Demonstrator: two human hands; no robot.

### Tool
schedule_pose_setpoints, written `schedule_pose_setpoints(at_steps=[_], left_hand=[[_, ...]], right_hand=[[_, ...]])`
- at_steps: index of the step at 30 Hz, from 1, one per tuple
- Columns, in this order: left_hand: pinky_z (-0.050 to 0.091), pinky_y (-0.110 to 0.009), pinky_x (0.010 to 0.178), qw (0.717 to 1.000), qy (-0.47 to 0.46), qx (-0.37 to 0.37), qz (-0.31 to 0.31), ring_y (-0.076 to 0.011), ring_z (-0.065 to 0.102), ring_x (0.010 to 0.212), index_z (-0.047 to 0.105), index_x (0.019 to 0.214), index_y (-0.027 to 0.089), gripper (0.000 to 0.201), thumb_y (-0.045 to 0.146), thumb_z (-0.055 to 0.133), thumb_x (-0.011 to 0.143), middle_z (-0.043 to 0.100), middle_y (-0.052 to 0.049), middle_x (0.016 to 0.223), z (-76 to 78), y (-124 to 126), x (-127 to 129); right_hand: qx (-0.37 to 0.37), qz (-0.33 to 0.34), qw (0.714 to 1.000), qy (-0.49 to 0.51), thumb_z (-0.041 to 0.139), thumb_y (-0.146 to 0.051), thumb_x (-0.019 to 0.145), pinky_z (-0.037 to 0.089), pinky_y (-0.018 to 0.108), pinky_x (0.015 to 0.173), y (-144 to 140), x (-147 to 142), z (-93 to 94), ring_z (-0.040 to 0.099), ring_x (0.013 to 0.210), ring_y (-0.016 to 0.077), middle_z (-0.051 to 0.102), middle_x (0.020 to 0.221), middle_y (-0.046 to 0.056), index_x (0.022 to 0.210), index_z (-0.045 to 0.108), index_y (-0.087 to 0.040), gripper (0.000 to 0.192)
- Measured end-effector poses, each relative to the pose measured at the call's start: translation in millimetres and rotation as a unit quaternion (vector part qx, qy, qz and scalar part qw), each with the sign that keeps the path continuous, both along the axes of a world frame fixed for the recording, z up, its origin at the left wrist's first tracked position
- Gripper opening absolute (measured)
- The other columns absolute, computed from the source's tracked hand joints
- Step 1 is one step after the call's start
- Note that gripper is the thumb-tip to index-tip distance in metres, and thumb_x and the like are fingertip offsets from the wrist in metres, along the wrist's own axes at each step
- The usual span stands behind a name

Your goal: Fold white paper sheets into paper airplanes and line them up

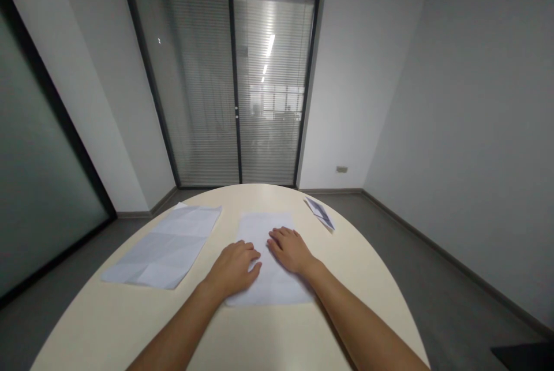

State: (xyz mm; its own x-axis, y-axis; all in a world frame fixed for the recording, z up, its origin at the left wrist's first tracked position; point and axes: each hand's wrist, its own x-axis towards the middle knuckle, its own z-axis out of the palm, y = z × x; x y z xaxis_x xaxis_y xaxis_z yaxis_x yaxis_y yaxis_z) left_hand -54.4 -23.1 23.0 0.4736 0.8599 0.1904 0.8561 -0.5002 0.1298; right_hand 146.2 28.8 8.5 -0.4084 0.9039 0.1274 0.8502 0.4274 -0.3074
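A white sheet of paper (272, 290) lies flat on the table in front of me. My left hand (236, 267) rests on its left edge, palm down, with the thumb reaching inward over the sheet. On the right part of the same paper lies my right hand (291, 248), also palm down, its fingers stretched toward the upper middle. Both hands are open and grip nothing. The paper's right edge is partly hidden under my right hand and forearm.
The round cream table (268, 339) carries larger creased sheets (173, 244) on the left. A small folded paper (320, 213) with dark print sits near the far right edge. Beyond stand glass doors (236, 88) with blinds. A dark object (526, 356) shows at the lower right.
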Motion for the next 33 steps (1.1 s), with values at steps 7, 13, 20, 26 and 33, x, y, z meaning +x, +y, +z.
schedule_pose_setpoints(at_steps=[7, 13, 20, 26, 33], left_hand=[[0.044, -0.037, 0.101, 0.997, -0.065, 0.009, -0.047, -0.0227, 0.059, 0.113, 0.067, 0.106, 0.020, 0.025, 0.024, 0.048, 0.090, 0.068, -0.008, 0.115, -14.1, 4.0, 0.5], [0.022, -0.049, 0.122, 0.998, -0.042, -0.045, -0.009, -0.0290, 0.024, 0.150, 0.043, 0.148, 0.021, 0.060, 0.043, 0.051, 0.092, 0.032, -0.008, 0.161, -40.4, 14.5, -12.7], [0.030, -0.043, 0.119, 0.998, -0.048, -0.014, 0.038, -0.0259, 0.041, 0.142, 0.053, 0.142, 0.019, 0.051, 0.040, 0.043, 0.096, 0.047, -0.008, 0.153, -37.8, 19.0, -9.6], [0.028, -0.050, 0.118, 0.994, -0.026, -0.020, 0.109, -0.0303, 0.035, 0.145, 0.048, 0.146, 0.020, 0.056, 0.046, 0.040, 0.098, 0.039, -0.009, 0.157, -42.3, 25.3, -8.7], [0.029, -0.051, 0.117, 0.988, -0.024, 0.018, 0.151, -0.0298, 0.046, 0.137, 0.058, 0.136, 0.015, 0.050, 0.041, 0.044, 0.096, 0.052, -0.013, 0.148, -37.6, 32.1, -11.0]], right_hand=[[0.047, 0.012, 0.999, 0.020, 0.043, -0.036, 0.097, 0.043, 0.029, 0.090, -2.4, -4.7, 5.2, 0.061, 0.102, 0.0216, 0.070, 0.104, 0.009, 0.106, 0.072, -0.020, 0.034], [0.035, 0.057, 0.997, 0.022, 0.047, -0.043, 0.096, 0.029, 0.038, 0.114, 3.9, -0.3, -12.7, 0.044, 0.136, 0.0258, 0.052, 0.146, 0.012, 0.139, 0.055, -0.019, 0.050], [-0.036, -0.061, 0.997, -0.012, 0.036, -0.053, 0.099, 0.013, 0.052, 0.120, 19.3, 18.0, -17.6, 0.018, 0.150, 0.0323, 0.027, 0.162, 0.014, 0.153, 0.036, -0.014, 0.067], [-0.030, -0.068, 0.997, -0.019, 0.036, -0.051, 0.099, 0.014, 0.054, 0.119, 20.0, 25.9, -17.4, 0.018, 0.150, 0.0338, 0.026, 0.162, 0.016, 0.152, 0.037, -0.012, 0.066], [0.034, 0.027, 0.999, -0.011, 0.042, -0.043, 0.098, 0.011, 0.053, 0.120, 15.9, 21.0, -14.2, 0.021, 0.150, 0.0302, 0.040, 0.156, 0.012, 0.141, 0.053, -0.019, 0.050]])
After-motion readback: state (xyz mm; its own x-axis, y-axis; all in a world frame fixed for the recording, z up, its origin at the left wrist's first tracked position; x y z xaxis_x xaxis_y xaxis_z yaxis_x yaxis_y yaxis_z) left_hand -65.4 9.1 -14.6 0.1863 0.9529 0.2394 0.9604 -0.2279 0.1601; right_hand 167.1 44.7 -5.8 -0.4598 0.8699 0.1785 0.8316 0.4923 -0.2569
